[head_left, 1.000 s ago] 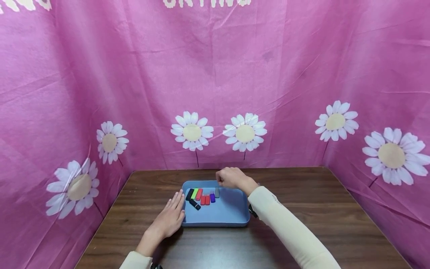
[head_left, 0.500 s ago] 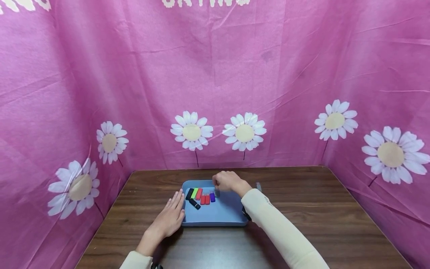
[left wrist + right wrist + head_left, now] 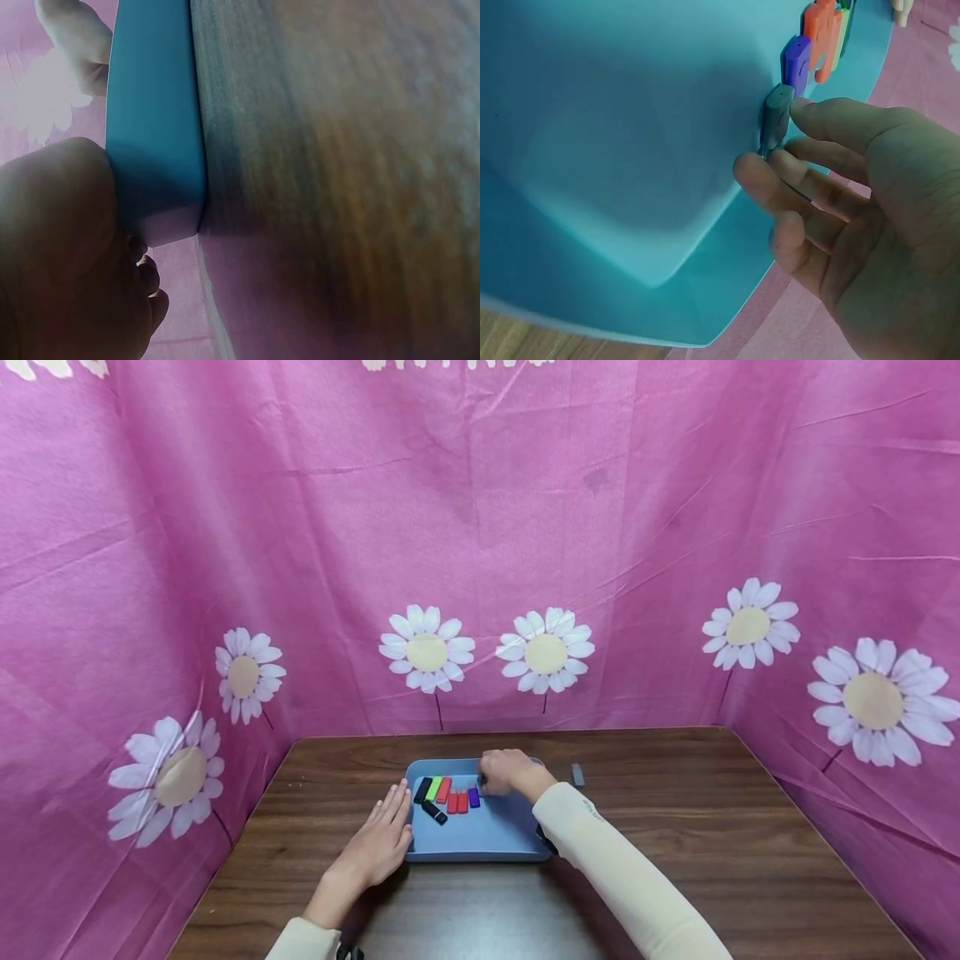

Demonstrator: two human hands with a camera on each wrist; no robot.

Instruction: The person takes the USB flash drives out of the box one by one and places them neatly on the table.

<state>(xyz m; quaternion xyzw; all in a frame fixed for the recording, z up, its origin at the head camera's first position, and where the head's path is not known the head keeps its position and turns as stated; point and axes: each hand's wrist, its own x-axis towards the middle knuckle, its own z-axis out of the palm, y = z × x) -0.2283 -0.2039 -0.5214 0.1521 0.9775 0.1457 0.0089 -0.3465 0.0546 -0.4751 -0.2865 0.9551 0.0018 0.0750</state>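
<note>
My right grip point(image 3: 510, 771), pinched narrow, holds the grey USB stick point(image 3: 777, 112) just right of the purple stick point(image 3: 796, 61), roughly parallel.

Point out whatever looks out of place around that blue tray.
A small grey piece lies on the table, outside the tray, apart from the rest; the nearer black stick slants opposite to the green stick.

- Head view: bright, even light, sharp enough; pale glare on the front of the counter point(image 3: 480, 922).
- Left wrist view: left hand point(image 3: 64, 240) in dark shadow, wood blurred.
- Right wrist view: dim, bluish; soft shadow across the tray point(image 3: 667, 142).
</note>
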